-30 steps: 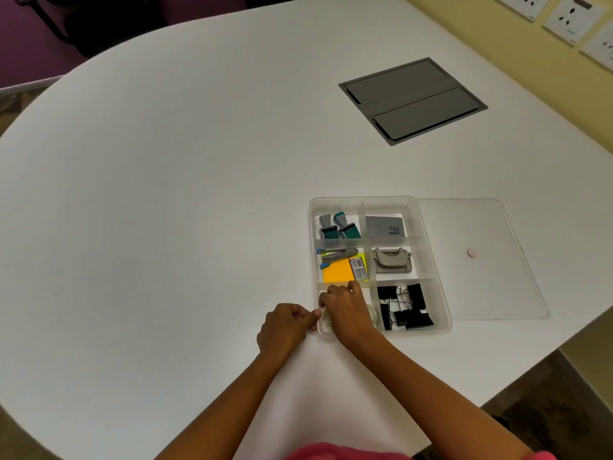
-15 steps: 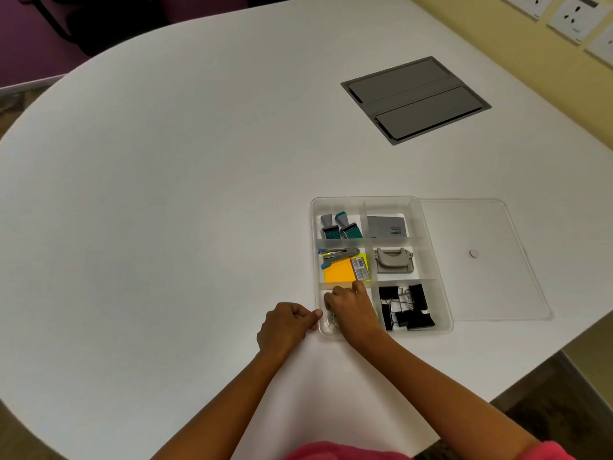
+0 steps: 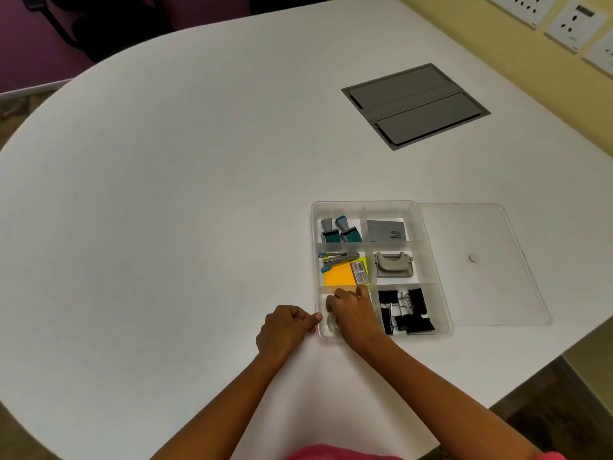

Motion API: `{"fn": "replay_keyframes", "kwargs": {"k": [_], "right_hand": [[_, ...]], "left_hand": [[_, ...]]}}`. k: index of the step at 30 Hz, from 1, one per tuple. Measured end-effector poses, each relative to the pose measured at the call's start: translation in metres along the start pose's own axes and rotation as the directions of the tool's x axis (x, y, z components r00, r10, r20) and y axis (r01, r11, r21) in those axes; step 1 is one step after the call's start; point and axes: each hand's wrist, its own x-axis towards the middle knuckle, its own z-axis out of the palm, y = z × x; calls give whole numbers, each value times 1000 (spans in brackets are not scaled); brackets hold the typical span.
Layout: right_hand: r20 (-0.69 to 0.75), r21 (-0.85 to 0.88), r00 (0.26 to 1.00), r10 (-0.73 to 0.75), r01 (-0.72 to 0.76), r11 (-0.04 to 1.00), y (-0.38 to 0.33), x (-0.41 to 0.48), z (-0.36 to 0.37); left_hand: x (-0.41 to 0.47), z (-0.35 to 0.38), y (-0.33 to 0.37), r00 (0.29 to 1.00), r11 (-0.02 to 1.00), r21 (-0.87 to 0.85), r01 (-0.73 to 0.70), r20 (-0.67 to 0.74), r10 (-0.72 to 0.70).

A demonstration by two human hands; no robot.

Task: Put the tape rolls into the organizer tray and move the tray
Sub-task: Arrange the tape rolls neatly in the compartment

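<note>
Wide bare white table (image 3: 166, 210) left of clear organizer tray (image 3: 434, 260); lid (image 3: 491, 293) flush against right wall. Left hand (image 3: 285, 328) fisted, thumb touching tray's near-left wall. Right hand (image 3: 353, 313) curled over clear tape roll (image 3: 331, 324) in near-left compartment; grip cannot be told.

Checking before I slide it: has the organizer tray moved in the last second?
No. The organizer tray sits against the clear lid exactly as before.

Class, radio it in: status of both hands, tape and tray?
Right hand down in near-left compartment of tray, over clear tape roll. Left hand fisted at tray's left wall. Lid lies right; path clear.
</note>
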Motion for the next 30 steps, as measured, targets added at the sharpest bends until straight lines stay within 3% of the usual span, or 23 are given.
{"fn": "replay_keyframes", "kwargs": {"k": [6, 12, 19, 27, 30], "right_hand": [[-198, 161, 972, 128, -97, 982, 13, -15, -10], [-19, 14, 984, 175, -175, 985, 30, -23, -7], [-2, -89, 985, 171, -171, 981, 25, -24, -2], [-75, 69, 984, 162, -157, 985, 10, -17, -4], [-18, 108, 994, 103, -101, 989, 1, -13, -3]], "left_hand": [[0, -1, -2, 1000, 1000, -23, 10, -6, -11], [0, 0, -4, 1000, 1000, -27, -3, -2, 3], [-1, 1, -4, 1000, 1000, -21, -3, -25, 2], [1, 3, -5, 999, 1000, -11, -7, -41, 6], [2, 6, -5, 997, 1000, 17, -15, -82, 16]]}}
